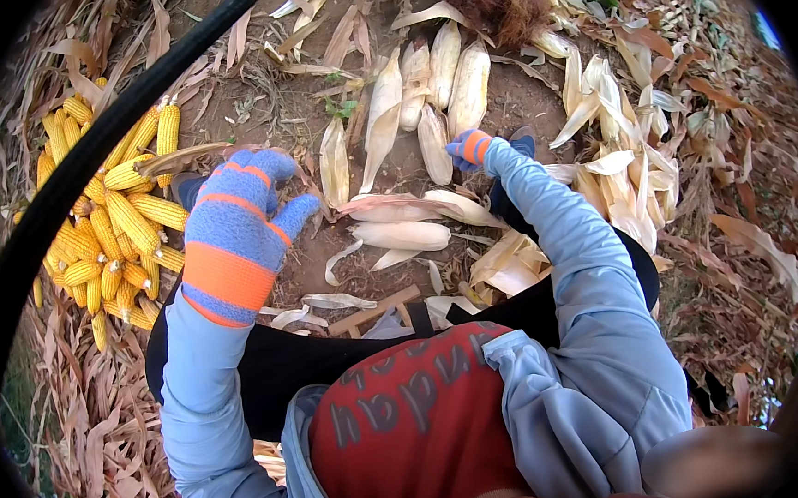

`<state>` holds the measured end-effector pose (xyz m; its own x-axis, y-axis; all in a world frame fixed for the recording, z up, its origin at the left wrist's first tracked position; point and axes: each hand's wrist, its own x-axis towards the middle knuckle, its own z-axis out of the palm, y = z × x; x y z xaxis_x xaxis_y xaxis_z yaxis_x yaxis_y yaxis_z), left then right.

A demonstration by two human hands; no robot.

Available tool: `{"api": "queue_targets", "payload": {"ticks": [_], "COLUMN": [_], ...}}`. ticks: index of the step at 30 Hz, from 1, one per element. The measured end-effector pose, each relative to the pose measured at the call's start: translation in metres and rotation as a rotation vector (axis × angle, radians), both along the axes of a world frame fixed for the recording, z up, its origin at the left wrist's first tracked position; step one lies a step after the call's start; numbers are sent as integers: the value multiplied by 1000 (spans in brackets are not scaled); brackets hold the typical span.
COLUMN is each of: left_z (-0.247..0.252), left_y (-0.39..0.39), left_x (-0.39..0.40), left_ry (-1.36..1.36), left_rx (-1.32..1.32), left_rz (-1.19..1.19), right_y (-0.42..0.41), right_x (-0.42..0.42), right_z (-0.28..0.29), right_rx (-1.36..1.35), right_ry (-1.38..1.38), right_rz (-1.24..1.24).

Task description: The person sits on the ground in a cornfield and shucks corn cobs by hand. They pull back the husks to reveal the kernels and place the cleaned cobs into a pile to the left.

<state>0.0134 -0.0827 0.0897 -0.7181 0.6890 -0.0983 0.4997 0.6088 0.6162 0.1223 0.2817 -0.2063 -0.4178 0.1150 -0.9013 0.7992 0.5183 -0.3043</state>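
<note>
My left hand (241, 225), in a blue and orange knit glove, is raised with thumb and fingers apart and nothing between them. My right hand (468, 150), gloved alike, is beside the tip of a short corn ear in its husk (435, 146). Its fingers are curled, and I cannot tell whether they grip that ear. Just beyond it lies a larger ear in pale husk (469, 91), among several other unhusked ears (384, 111). Nearer my body, a pale-husked ear (401, 236) lies crosswise on the soil, below a pinkish-husked ear (393, 208).
Bare yellow corn cobs (110, 234) are heaped at left. Stripped husks (618, 157) are piled at right. Reddish-brown corn silk (496, 3) lies at the far side. A wooden frame (375, 309) shows between my legs. A dark strap (112, 116) crosses the upper left.
</note>
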Motion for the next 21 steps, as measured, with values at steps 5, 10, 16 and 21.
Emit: {"api": "queue_targets", "payload": {"ticks": [5,10,16,21], "left_z": [-4,5,7,6], "left_y": [-1,4,4,5], "left_x": [0,7,8,9], "left_ry": [30,-1,58,118], "left_rx": [175,106,70,53], "left_rz": [67,70,18,-12], "right_y": [-60,-86,-113,-99], "right_x": [7,9,0,-7], "right_z": [-3,5,9,-16], "right_rx": [547,817,869,737], "right_ry": [288,339,205,174], "right_rz": [59,-104,-283,-372]}}
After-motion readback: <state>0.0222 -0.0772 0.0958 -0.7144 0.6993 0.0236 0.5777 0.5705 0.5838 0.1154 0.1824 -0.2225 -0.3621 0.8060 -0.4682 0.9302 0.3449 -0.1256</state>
